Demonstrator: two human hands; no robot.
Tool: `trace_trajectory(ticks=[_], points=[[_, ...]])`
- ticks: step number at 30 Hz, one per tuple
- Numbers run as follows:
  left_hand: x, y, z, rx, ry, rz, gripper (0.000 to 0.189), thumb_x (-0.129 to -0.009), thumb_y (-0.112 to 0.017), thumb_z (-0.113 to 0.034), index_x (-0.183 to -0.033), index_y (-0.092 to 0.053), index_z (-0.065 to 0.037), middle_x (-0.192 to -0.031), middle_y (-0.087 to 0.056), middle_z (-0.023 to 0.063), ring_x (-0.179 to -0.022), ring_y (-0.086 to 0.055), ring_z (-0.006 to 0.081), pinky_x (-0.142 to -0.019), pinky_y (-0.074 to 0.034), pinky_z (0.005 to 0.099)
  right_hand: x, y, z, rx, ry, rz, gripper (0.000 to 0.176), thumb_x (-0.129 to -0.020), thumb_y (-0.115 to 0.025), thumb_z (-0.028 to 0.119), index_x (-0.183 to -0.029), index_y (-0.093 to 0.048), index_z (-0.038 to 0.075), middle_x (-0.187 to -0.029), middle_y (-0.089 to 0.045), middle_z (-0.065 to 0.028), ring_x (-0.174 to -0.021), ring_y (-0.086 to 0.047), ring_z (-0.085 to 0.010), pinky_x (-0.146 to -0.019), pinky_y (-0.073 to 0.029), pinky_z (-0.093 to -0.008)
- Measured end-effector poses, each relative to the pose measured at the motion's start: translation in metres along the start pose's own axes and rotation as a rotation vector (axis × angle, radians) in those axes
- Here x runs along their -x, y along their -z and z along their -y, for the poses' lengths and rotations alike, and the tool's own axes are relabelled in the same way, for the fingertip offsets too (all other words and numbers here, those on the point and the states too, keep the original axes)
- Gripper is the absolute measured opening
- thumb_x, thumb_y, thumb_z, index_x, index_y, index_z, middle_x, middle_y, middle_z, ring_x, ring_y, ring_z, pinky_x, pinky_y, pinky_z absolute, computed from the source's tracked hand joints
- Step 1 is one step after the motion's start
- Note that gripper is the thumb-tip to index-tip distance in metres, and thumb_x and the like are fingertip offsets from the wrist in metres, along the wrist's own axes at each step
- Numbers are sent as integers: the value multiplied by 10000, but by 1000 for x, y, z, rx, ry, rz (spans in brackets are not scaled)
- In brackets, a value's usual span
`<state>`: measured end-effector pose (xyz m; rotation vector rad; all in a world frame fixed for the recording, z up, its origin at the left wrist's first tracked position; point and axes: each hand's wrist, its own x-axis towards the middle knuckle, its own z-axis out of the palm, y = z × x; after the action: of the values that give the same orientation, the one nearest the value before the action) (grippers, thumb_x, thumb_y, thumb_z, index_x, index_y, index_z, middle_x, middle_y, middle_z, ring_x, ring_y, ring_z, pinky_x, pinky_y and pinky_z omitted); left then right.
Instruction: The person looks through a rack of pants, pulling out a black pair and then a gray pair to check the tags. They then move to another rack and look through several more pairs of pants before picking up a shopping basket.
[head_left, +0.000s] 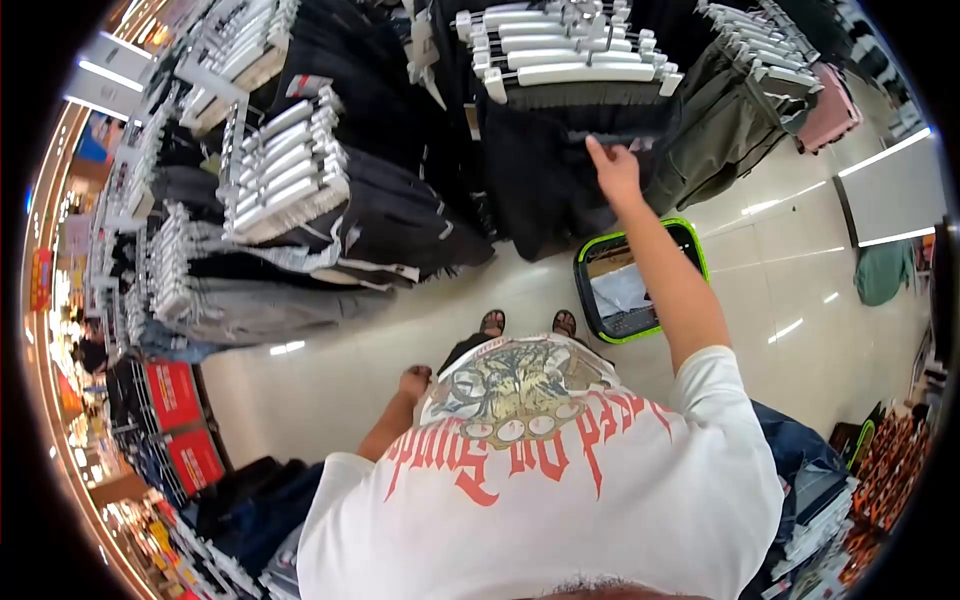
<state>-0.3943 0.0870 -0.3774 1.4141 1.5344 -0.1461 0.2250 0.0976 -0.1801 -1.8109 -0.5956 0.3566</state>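
My right hand [615, 170] reaches forward to a pair of black trousers [540, 165] hanging on the middle rack. Its index finger is stretched out against the dark cloth, near the upper part of the trousers. I cannot make out any cloth gripped in it. White hangers [585, 73] hold these trousers and others behind them in a row. My left hand [415, 381] hangs low beside my white printed shirt [540, 440], its fingers curled in and nothing visible in them.
A black shopping basket [585, 290] with a green rim stands on the floor by my feet, a pale package [620, 290] inside. Olive trousers [715, 125] hang to the right, dark trousers [390, 215] to the left. Red signs [175, 393] stand at lower left.
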Motion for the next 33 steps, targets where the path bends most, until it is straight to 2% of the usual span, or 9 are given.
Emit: trace_trajectory(ticks=[7, 12, 14, 15, 16, 17, 19, 29, 33], points=[[20, -37, 19, 270, 33, -120, 234, -922, -606, -203, -1014, -671, 2, -854, -695, 73, -720, -660, 165, -687, -525, 299, 23, 21, -60, 40, 331, 40, 461, -855, -739, 372, -1062, -647, -30, -906, -691, -102, -847, -644, -175, -791, -502, -306], [89, -75, 25, 96, 92, -87, 281, -922, -606, -242, -1024, -668, 13, -871, -691, 82, -736, -661, 183, -686, -528, 309, 128, 83, -229, 597, -160, 395, 600, -859, -662, 526, -1143, -608, 1, -1010, -665, -236, -931, -666, -368, -800, -510, -456], [104, -89, 58, -87, 56, -27, 316, -928, -589, -273, -1023, -666, 18, -881, -692, 91, -745, -664, 195, -688, -532, 319, 186, 127, -310, 1017, -363, 797, 726, -892, -535, 600, -1248, -561, -33, -1153, -639, -265, -1074, -626, -403, -923, -500, -468], [113, -93, 69, -149, 62, 12, 319, -929, -586, -277, -1020, -666, 18, -880, -692, 92, -746, -664, 196, -688, -533, 320, 207, 142, -410, 1200, 124, 1443, 769, -883, -527, 618, -1268, -556, -48, -1214, -612, -274, -1109, -604, -417, -959, -488, -442], [119, -95, 84, -186, 75, 46, 323, -929, -582, -281, -1016, -667, 18, -878, -692, 93, -747, -665, 196, -688, -533, 321, 263, 176, -368, 1048, -227, 879, 762, -877, -516, 637, -1206, -612, -43, -1232, -609, -264, -1163, -574, -403, -1001, -460, -422], [125, -96, 96, -209, 93, 78, 326, -930, -579, -286, -1013, -667, 18, -876, -693, 95, -748, -665, 197, -688, -533, 322, 269, 183, -357, 1222, -502, 1207, 756, -877, -512, 637, -1174, -635, -47, -1264, -589, -264, -1209, -542, -395, -1045, -418, -406], [137, -93, 107, -202, 144, 106, 334, -931, -572, -294, -1006, -668, 17, -873, -693, 97, -749, -665, 199, -689, -534, 325, 304, 207, -357, 1085, -810, 1087, 756, -872, -524, 632, -1165, -636, -56, -1250, -594, -276, -1234, -520, -392, -1055, -404, -401], [25, -51, 136, 187, 174, 57, 259, -911, -588, -290, -1032, -641, -66, -880, -665, 44, -731, -639, 162, -582, -478, 285, 284, 195, -293, 711, -576, 651, 614, -838, -659, 504, -1185, -632, -2, -1052, -691, -216, -989, -665, -335, -880, -517, -393], [41, -37, 45, 469, 129, -106, 208, -939, -570, -161, -1052, -650, -6, -869, -662, 52, -754, -623, 143, -670, -490, 270, 251, 187, -312, 825, -401, 660, 548, -838, -663, 468, -1124, -662, 1, -1005, -702, -203, -962, -665, -351, -857, -521, -401]])
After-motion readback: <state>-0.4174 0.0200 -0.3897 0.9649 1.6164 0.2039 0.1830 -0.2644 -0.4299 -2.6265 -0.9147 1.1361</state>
